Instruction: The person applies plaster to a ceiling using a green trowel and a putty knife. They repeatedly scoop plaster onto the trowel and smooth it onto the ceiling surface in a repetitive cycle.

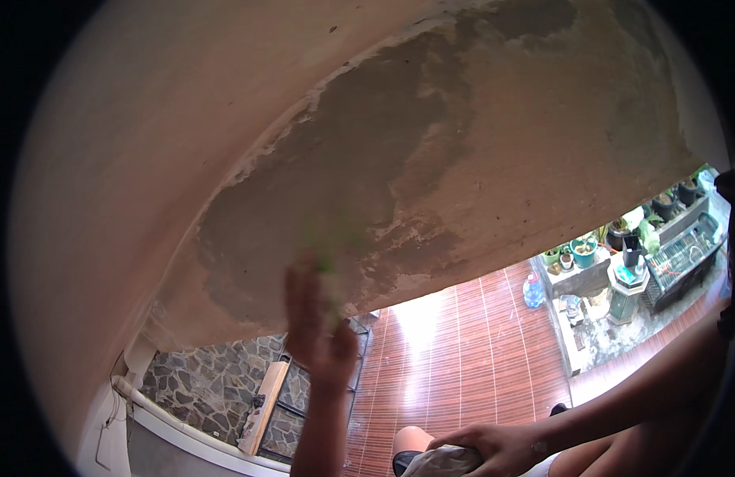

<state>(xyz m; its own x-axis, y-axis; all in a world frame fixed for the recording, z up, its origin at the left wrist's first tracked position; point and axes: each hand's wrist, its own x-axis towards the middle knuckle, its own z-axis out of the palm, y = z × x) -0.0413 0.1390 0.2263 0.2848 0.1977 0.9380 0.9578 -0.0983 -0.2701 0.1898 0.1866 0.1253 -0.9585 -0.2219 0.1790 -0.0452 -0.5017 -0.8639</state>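
My left hand (310, 322) is raised in front of a plastered surface (495, 151) that carries a broad dark grey patch (336, 151). A green thing (326, 258) smeared by motion juts up from between its fingers and thumb, against the lower part of the patch. Its kind cannot be made out, nor whether it touches the plaster. Low on the right, my right hand (499, 447) is closed over a pale, crumpled cloth or bag (443, 461) beside a bent knee (414, 439).
The plaster's lower edge hangs over a reddish striped floor (463, 342). A wooden plank (264, 405) leans by stone paving (196, 381) at lower left. At right stand a clear bottle (533, 291), potted plants (584, 250) and a dark crate (686, 258).
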